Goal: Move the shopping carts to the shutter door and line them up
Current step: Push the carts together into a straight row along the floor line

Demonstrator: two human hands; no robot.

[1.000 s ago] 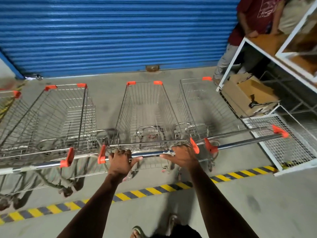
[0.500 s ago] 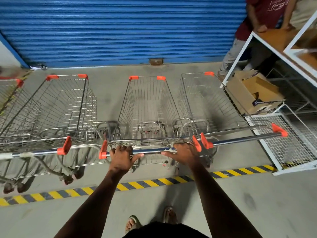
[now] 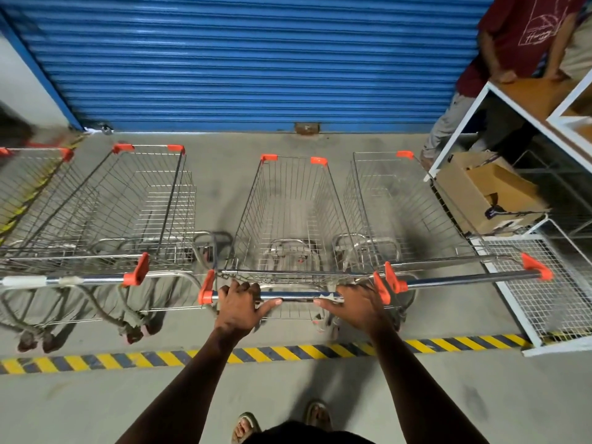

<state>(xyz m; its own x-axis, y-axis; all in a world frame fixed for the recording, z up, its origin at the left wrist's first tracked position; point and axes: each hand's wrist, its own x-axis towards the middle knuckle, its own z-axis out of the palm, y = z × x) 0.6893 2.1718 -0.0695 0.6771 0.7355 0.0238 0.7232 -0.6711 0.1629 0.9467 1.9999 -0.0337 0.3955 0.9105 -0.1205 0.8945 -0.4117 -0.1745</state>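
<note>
Both hands on the bar: the left hand [image 3: 238,307] and the right hand [image 3: 355,307] each curl their fingers over the chrome push handle with orange end caps [image 3: 298,295] of the middle wire shopping cart [image 3: 290,216]. It stands nose-first toward the blue corrugated shutter door [image 3: 243,59], between a left wire cart [image 3: 128,206] and a right wire cart [image 3: 407,203], just beyond the yellow-and-black striped floor tape [image 3: 288,351]. An open cardboard box [image 3: 490,193] sits under the white shelf frame [image 3: 461,126] at right.

Both arms reach straight forward. The left hand [image 3: 238,307] and the right hand [image 3: 355,307] grip one bar, fingers curled over it, thumbs pointing toward each other.
</note>
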